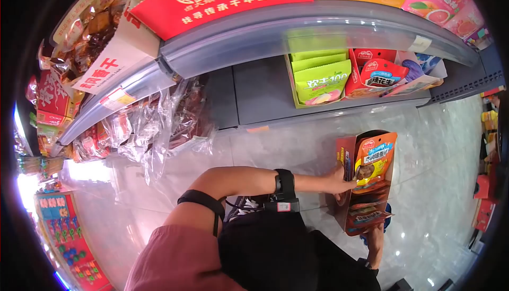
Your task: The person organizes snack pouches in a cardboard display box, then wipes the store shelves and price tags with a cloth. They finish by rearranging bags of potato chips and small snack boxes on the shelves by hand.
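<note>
Over the floor, below the lower shelf, a tilted brown-red cardboard display box holds orange-and-red snack pouches. More pouches lie flat in the lower part of the box. My left hand is closed around the box's left side, with the thumb at its edge and other fingers hidden behind. At the lower end of the box, my right hand grips it near the corner; part of its fingers is hidden. Something blue shows behind the box, its kind not clear.
On the lower shelf stand a box of green packets, a box of red pouches and a box with purple packets. Clear plastic wrapping hangs at the left. The upper shelf edge juts out above.
</note>
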